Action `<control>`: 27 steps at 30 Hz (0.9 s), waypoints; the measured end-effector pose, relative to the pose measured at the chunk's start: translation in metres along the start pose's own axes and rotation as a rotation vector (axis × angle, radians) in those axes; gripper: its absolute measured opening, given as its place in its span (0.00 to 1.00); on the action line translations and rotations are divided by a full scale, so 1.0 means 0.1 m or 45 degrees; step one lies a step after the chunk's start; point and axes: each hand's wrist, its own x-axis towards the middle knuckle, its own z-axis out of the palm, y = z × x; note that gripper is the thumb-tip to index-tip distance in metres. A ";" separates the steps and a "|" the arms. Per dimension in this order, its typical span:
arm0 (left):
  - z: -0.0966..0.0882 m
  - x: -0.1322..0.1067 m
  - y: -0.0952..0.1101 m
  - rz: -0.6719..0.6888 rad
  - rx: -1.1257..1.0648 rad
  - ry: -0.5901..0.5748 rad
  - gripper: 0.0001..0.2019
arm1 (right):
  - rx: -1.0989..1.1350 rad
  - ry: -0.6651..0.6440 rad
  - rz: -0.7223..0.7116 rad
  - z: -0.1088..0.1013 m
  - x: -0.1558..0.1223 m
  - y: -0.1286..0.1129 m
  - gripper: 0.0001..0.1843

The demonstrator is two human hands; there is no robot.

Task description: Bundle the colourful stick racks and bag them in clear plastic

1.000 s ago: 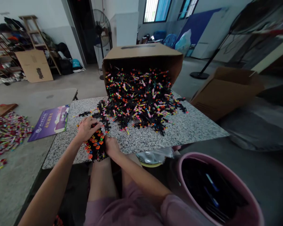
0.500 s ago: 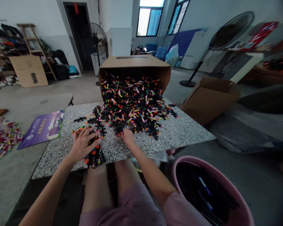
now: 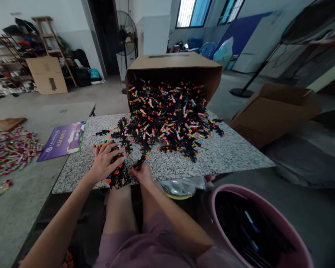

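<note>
My left hand (image 3: 104, 162) lies with fingers spread over a row of small black toy guns (image 3: 120, 175) with orange tips, at the table's front edge. To its right, my right hand (image 3: 144, 174) pinches a black toy gun (image 3: 140, 161), close beside the row. Fingers hide part of that toy gun. Beyond both hands a large heap of similar toy guns (image 3: 167, 119), dotted with pink, yellow, green and orange pieces, spills from a cardboard box (image 3: 181, 60) lying on its side. The box stands on a speckled stone table (image 3: 234, 156).
A purple printed sheet (image 3: 63, 141) lies at the left, near a pile of red and pink small items (image 3: 13, 149). A pink tub (image 3: 216, 197) with dark contents stands at lower right. Another open carton (image 3: 273, 111) is right of the table, and clear plastic bags (image 3: 181, 186) sit below its edge.
My right hand has drawn back from the front of the heap toward my left hand, bringing a toy gun. My left hand stays on the row. The whole view has shifted.
</note>
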 end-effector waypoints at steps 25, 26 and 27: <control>-0.07 -0.06 -0.14 -0.081 0.045 -0.023 0.21 | -1.226 -0.300 -0.647 -0.18 0.35 -0.35 0.19; -0.08 -0.04 -0.18 -0.086 0.051 -0.030 0.21 | -1.270 -0.329 -0.658 -0.18 0.25 -0.32 0.18; -0.08 -0.03 -0.23 -0.089 0.056 -0.029 0.22 | -1.292 -0.347 -0.658 -0.20 0.15 -0.30 0.16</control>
